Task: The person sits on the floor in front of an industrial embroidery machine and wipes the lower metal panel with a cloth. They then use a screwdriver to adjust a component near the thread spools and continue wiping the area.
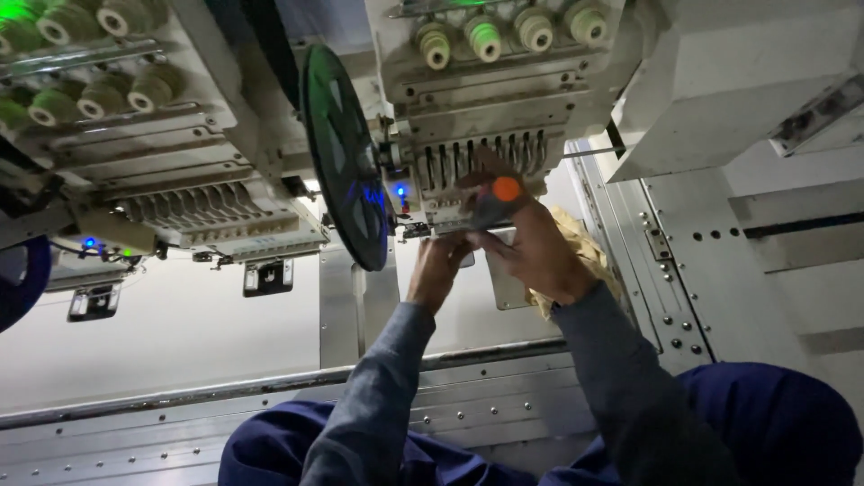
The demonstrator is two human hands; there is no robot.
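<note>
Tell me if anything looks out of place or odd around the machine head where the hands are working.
One thing stands out: a crumpled tan rag or paper lies bunched on the machine bed behind the right hand, which holds a grey tool with an orange dot. The left hand, thread spools and dark reel look orderly.

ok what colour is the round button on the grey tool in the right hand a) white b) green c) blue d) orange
d, the right hand holds a grey tool with a round orange button up against the white embroidery machine head.
</note>
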